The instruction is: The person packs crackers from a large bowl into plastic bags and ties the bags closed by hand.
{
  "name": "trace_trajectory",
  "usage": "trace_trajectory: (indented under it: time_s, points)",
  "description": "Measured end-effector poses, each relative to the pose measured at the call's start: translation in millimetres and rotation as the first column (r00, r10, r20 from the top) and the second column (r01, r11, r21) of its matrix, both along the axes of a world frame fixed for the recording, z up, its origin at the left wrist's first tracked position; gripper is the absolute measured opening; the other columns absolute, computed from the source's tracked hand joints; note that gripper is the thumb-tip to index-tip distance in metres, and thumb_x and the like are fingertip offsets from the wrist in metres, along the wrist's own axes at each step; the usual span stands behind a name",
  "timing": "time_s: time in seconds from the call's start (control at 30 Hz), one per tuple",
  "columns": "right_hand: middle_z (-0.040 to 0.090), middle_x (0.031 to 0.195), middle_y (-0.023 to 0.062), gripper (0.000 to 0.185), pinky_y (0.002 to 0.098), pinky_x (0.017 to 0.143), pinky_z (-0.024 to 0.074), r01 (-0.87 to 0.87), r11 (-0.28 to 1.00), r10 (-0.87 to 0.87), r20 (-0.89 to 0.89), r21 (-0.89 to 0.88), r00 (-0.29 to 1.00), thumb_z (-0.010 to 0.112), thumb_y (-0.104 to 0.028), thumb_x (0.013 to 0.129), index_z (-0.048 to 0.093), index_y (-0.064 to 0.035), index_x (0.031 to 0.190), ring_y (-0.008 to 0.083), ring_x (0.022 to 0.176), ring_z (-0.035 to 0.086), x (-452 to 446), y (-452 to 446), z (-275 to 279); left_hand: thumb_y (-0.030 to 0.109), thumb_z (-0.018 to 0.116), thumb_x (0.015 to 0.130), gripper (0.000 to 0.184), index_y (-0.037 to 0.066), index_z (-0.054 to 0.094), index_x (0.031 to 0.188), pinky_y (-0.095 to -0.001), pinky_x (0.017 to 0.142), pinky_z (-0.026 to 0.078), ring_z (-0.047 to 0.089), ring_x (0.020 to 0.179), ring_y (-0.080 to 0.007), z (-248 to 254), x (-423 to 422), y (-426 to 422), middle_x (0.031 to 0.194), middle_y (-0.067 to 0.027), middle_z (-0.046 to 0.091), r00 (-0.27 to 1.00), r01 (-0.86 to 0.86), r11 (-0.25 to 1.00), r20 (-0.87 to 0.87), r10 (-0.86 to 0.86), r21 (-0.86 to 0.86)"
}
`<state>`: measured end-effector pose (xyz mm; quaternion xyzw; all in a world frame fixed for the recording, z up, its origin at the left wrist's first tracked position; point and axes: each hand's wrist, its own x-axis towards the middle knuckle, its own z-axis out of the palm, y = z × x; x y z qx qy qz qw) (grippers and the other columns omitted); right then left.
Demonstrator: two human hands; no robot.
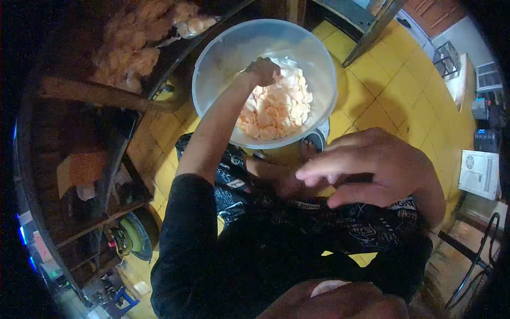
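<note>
A large round translucent tub (204,101) stands between my knees, with thin pale-orange crackers (276,111) heaped inside. My left hand (263,70) is reaching into it, just above the crackers. Its fingers are curled and face away, so what they hold, if anything, is hidden. Shiny clear plastic (287,61) lies against the tub's far inner side, beside that hand. Above my lap, to the right and nearer me than the tub, hovers my right hand (372,167). Its fingers stretch leftward, with the thumb apart and nothing visible between them.
Clear bags of similar crackers (194,25) lie on the dark wooden surface at upper left, whose wooden edge (90,93) borders the tub's side. Yellow tiles (382,80) cover the floor. A white vented appliance (478,173) stands at far right. Wooden furniture (366,40) is beyond the tub.
</note>
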<state>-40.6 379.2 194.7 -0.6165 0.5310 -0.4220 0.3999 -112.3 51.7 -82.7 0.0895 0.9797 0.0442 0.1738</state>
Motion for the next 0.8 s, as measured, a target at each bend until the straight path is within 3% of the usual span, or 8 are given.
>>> trace_trajectory:
  time_s: [0.07,0.1,0.23,0.43,0.6,0.67,0.7,0.8]
  points:
    - [0.066,0.103,0.0146,0.043,0.0413,0.083,0.0529,-0.002,0.993,0.029,-0.221,0.122,0.975,0.064,-0.025,0.089,0.056,-0.0078,0.127,0.0341,0.093,0.065,-4,-2,-10,0.044,0.073,0.077,0.038,0.036,0.068,0.114,-0.0466,0.104,0.042,0.048,0.126,-0.0344,-14,-4,6,0.13,-0.011,0.057,0.998,0.058,0.998,0.009,-0.058,-0.035]
    - [0.066,0.103,0.0146,0.043,0.0413,0.083,0.0529,-0.002,0.993,0.028,-0.223,0.116,0.974,0.064,-0.025,0.089,0.056,-0.0078,0.127,0.0341,0.093,0.065,-5,-2,-15,0.043,0.076,0.077,0.043,0.029,0.067,0.116,-0.0584,0.106,0.033,0.034,0.136,-0.0408,-35,-8,-4,0.14,-0.0153,0.049,0.97,0.235,0.968,0.041,-0.239,0.081]
    - [0.064,0.11,0.0171,0.044,0.0427,0.088,0.0508,-0.023,0.998,0.047,-0.44,0.06,0.897,0.066,-0.028,0.087,0.058,-0.0051,0.124,0.0355,0.1,0.062,-5,-1,-37,0.043,0.075,0.076,0.041,0.026,0.07,0.113,-0.0606,0.106,0.031,0.028,0.135,-0.047,-21,10,46,0.151,-0.0147,0.033,0.98,0.038,0.982,0.199,-0.001,-0.184]
    - [0.063,0.107,0.0204,0.042,0.047,0.092,0.0474,0.068,0.984,0.023,-0.491,0.167,0.871,0.065,-0.028,0.087,0.058,-0.0046,0.121,0.0387,0.101,0.061,-13,-13,-55,0.028,0.064,0.082,0.031,0.01,0.071,0.108,-0.0434,0.1,0.043,0.059,0.107,-0.0304,-4,6,38,0.097,-0.0119,0.069,0.991,0.122,0.942,-0.012,-0.132,-0.314]
    - [0.063,0.101,0.0251,0.046,0.049,0.087,0.0486,0.313,0.94,-0.165,-0.623,0.136,0.765,0.068,-0.029,0.085,0.058,-0.0008,0.119,0.0407,0.097,0.062,-40,-24,-88,0.022,0.063,0.088,0.024,0.008,0.072,0.106,-0.0382,0.088,0.05,0.067,0.095,-0.0272,74,30,17,0.105,-0.0096,0.071,0.987,-0.061,0.967,-0.129,0.096,0.249]
    - [0.062,0.102,0.0259,0.052,0.0494,0.084,0.0494,0.478,0.877,-0.391,-0.657,-0.052,0.645,0.068,-0.03,0.085,0.052,0.0016,0.124,0.0421,0.094,0.062,-54,-30,-109,0.006,0.067,0.086,0.024,0.004,0.068,0.11,-0.0315,0.077,0.053,0.067,0.082,-0.0167,86,45,6,0.096,-0.0088,0.072,0.97,-0.12,0.73,-0.078,0.231,0.673]
    - [0.062,0.102,0.0259,0.052,0.0494,0.084,0.0494,0.478,0.876,-0.397,-0.661,-0.065,0.637,0.068,-0.03,0.085,0.052,0.0016,0.124,0.0421,0.094,0.062,-55,-35,-107,0.006,0.067,0.086,0.024,0.004,0.068,0.11,-0.0315,0.077,0.053,0.067,0.082,-0.0167,99,54,6,0.096,-0.0088,0.072,0.969,-0.112,0.735,-0.09,0.23,0.668]
    - [0.063,0.102,0.0257,0.062,0.0452,0.084,0.0511,0.577,0.798,-0.559,-0.571,-0.175,0.601,0.07,-0.025,0.086,0.039,0.0002,0.133,0.0404,0.097,0.063,-56,-50,-117,-0.003,0.065,0.085,0.04,0.003,0.059,0.124,-0.0255,0.071,0.053,0.065,0.076,-0.0099,142,103,27,0.082,-0.0078,0.069,0.885,-0.097,0.34,-0.075,0.46,0.935]
